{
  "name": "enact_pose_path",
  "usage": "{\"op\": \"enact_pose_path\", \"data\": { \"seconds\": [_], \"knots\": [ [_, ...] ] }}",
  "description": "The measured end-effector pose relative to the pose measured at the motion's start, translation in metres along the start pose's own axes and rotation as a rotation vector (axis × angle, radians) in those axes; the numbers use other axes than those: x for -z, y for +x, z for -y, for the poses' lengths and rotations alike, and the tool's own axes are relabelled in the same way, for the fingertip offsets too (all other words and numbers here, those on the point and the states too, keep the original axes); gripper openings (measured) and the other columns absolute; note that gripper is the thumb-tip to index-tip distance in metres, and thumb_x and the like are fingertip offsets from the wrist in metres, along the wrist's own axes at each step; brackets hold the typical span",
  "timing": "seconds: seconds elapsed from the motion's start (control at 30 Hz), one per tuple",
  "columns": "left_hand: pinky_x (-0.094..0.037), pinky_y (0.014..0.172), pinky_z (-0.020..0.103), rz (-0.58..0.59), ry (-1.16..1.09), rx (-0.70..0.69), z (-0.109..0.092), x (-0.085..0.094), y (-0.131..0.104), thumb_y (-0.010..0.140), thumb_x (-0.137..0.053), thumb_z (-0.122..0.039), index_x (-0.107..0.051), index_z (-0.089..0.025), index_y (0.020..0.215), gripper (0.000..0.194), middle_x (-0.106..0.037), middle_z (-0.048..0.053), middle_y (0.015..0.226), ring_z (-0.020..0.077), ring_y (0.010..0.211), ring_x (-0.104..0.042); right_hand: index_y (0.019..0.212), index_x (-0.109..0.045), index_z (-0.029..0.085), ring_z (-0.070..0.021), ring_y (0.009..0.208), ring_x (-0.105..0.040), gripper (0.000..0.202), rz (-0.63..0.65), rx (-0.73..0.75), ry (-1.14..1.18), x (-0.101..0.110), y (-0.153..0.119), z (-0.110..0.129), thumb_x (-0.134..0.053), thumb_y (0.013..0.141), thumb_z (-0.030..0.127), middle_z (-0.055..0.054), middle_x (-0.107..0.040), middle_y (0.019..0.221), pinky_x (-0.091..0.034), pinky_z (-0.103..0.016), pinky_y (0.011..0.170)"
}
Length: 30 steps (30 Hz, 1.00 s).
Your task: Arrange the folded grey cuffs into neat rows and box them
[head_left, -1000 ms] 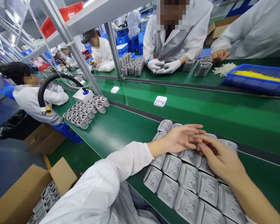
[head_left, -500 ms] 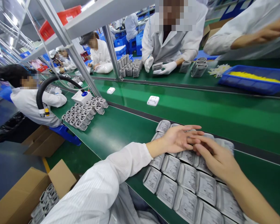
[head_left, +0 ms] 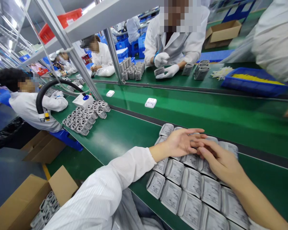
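Note:
My left hand (head_left: 182, 142) rests palm up with its fingers stretched out, above a block of grey rolled cuffs (head_left: 192, 182) with printed faces. Reaching in from the right, my right hand (head_left: 222, 161) has its fingers extended over the left fingertips, and the two hands touch there. No object shows in either hand, though the spot where the fingers overlap is partly hidden. Below the hands the cuffs stand in close rows on the green bench (head_left: 124, 134). Both forearms cover some of them.
Two white plastic housings (head_left: 150, 103) lie on the green belt (head_left: 206, 118) beyond the bench. More rolled cuffs (head_left: 86, 116) stand at left near a black hose (head_left: 39, 99). An open carton (head_left: 21, 201) of cuffs is at lower left. Opposite, a gloved person (head_left: 168, 68) handles a cuff near a blue tray (head_left: 254, 84).
My hands stay together in nearly the same pose. The white housings have shifted left along the belt. At far right, a co-worker's bare hand has moved down and to the right.

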<state>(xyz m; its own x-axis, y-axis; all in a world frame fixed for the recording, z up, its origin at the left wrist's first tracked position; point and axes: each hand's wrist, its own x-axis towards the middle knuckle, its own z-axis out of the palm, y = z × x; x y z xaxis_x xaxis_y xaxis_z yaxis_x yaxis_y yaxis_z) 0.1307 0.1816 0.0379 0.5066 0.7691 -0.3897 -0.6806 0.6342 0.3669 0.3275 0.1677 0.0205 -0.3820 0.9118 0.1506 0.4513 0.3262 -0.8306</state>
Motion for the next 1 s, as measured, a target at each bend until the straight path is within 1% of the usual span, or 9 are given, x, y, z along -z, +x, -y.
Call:
{"op": "enact_pose_path", "data": {
  "seconds": [0.07,0.17,0.27,0.4,0.57,0.67,0.8,0.9,1.0],
  "knots": [
    [-0.025,0.049,0.022,-0.016,-0.006,-0.003,0.0,-0.003,-0.002,0.083,-0.073,-0.018,-0.077,-0.014,0.107,0.025,-0.078,0.01,0.1,0.0136,0.068,-0.067,0.114,-0.076,0.025,-0.029,0.073,-0.077,0.038,0.001,0.022,-0.029,-0.001,0.0,-0.005,-0.058,0.1,0.056,-0.009,-0.083,0.088,-0.064,-0.044,0.075],
    [-0.025,0.047,0.021,-0.051,-0.015,-0.022,-0.001,-0.01,-0.006,0.083,-0.072,-0.017,-0.077,-0.013,0.106,0.024,-0.079,0.009,0.098,0.0124,0.064,-0.067,0.122,-0.077,0.024,-0.027,0.069,-0.073,0.042,0.008,0.068,-0.026,-0.005,0.0,-0.013,-0.056,0.104,0.056,-0.005,-0.078,0.079,-0.064,-0.044,0.077],
    [-0.026,0.046,0.02,-0.085,-0.022,-0.033,-0.002,-0.014,-0.01,0.083,-0.072,-0.017,-0.077,-0.013,0.105,0.023,-0.078,0.008,0.095,0.0119,0.061,-0.066,0.126,-0.077,0.024,-0.0254,0.067,-0.071,0.042,-0.02,0.108,-0.014,-0.009,0.001,-0.018,-0.054,0.108,0.054,-0.003,-0.075,0.076,-0.063,-0.042,0.075],
    [-0.027,0.044,0.02,-0.094,-0.027,-0.053,-0.002,-0.018,-0.013,0.083,-0.072,-0.016,-0.077,-0.013,0.105,0.023,-0.078,0.008,0.092,0.0121,0.06,-0.066,0.122,-0.076,0.024,-0.0242,0.066,-0.07,0.036,-0.023,0.129,-0.03,-0.007,0.002,-0.008,-0.053,0.108,0.048,-0.002,-0.076,0.078,-0.061,-0.039,0.073],
    [-0.028,0.042,0.018,-0.118,-0.041,-0.084,-0.002,-0.021,-0.015,0.086,-0.07,-0.017,-0.077,-0.012,0.106,0.023,-0.078,0.008,0.09,0.0115,0.058,-0.066,0.118,-0.075,0.023,-0.0242,0.072,-0.073,0.032,0.001,0.15,-0.014,-0.002,0.004,0.01,-0.051,0.109,0.042,-0.004,-0.079,0.085,-0.064,-0.041,0.079],
    [-0.029,0.041,0.017,-0.119,-0.048,-0.085,-0.003,-0.024,-0.017,0.087,-0.07,-0.016,-0.077,-0.012,0.106,0.021,-0.077,0.008,0.089,0.0105,0.056,-0.064,0.117,-0.074,0.023,-0.0256,0.081,-0.078,0.03,-0.01,0.164,-0.007,-0.004,0.005,0.008,-0.05,0.111,0.04,-0.007,-0.084,0.095,-0.066,-0.042,0.084],
    [-0.027,0.04,0.016,-0.128,-0.043,-0.084,-0.005,-0.029,-0.018,0.085,-0.072,-0.013,-0.075,-0.012,0.104,0.019,-0.077,0.007,0.088,0.0092,0.053,-0.061,0.122,-0.075,0.022,-0.0273,0.092,-0.081,0.031,-0.02,0.206,0.013,-0.008,0.007,0.001,-0.051,0.113,0.039,-0.013,-0.088,0.113,-0.067,-0.045,0.093],
    [-0.027,0.038,0.015,-0.143,-0.04,-0.098,-0.006,-0.03,-0.018,0.087,-0.07,-0.013,-0.075,-0.012,0.104,0.017,-0.077,0.006,0.087,0.0089,0.052,-0.062,0.123,-0.074,0.022,-0.0273,0.092,-0.08,0.03,-0.013,0.21,0.034,-0.009,0.009,-0.001,-0.051,0.113,0.038,-0.013,-0.087,0.113,-0.066,-0.047,0.097],
    [-0.028,0.038,0.014,-0.143,-0.04,-0.098,-0.006,-0.03,-0.017,0.089,-0.067,-0.014,-0.074,-0.013,0.103,0.015,-0.077,0.006,0.086,0.0087,0.051,-0.062,0.124,-0.074,0.022,-0.0268,0.092,-0.079,0.03,-0.005,0.21,0.05,-0.009,0.009,0.0,-0.05,0.114,0.037,-0.012,-0.087,0.112,-0.066,-0.046,0.094]
  ]
}}
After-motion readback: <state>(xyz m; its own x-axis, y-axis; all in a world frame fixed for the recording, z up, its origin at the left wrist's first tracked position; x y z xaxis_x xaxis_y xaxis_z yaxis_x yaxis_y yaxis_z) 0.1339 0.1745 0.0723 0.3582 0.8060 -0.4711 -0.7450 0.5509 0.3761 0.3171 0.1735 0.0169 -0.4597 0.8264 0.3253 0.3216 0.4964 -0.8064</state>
